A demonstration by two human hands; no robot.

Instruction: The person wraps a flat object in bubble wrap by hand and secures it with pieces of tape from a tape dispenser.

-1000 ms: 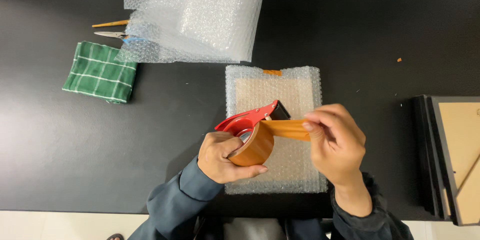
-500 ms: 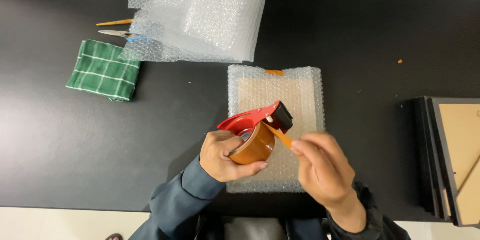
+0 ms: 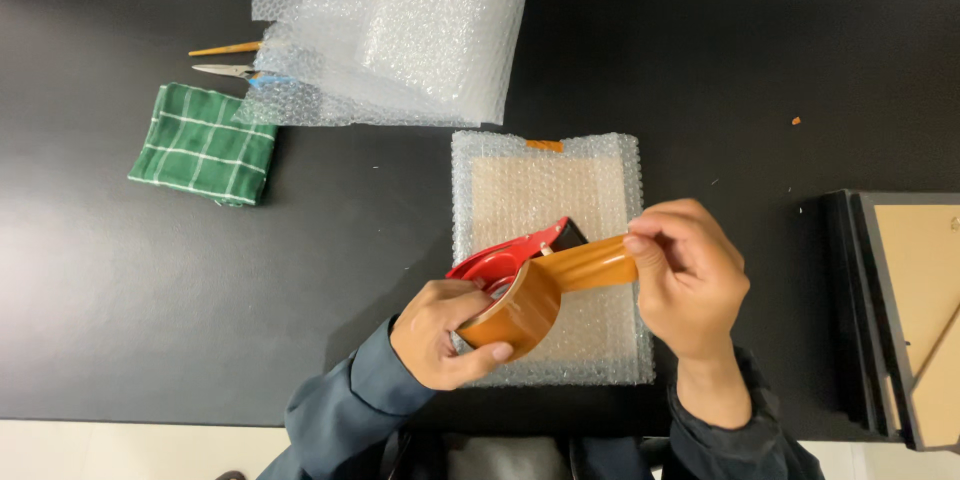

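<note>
My left hand (image 3: 445, 332) grips a red tape dispenser (image 3: 508, 258) loaded with a roll of brown packing tape (image 3: 520, 312). My right hand (image 3: 690, 280) pinches the free end of the brown tape strip (image 3: 592, 265), which is stretched out to the right from the roll. Both hands hover over a flat bubble-wrapped package (image 3: 545, 195) lying on the black table (image 3: 150, 290). A small piece of brown tape (image 3: 545, 146) sits on the package's far edge.
A loose sheet of bubble wrap (image 3: 400, 25) lies at the back. Scissors (image 3: 225, 69) and a wooden stick (image 3: 225, 48) poke out from its left side. A folded green checked cloth (image 3: 205, 145) lies at left. Dark picture frames (image 3: 900, 310) rest at the right edge.
My right hand has moved up and to the right, pulling a longer strip of tape out of the dispenser. The left hand has kept the dispenser in about the same place.
</note>
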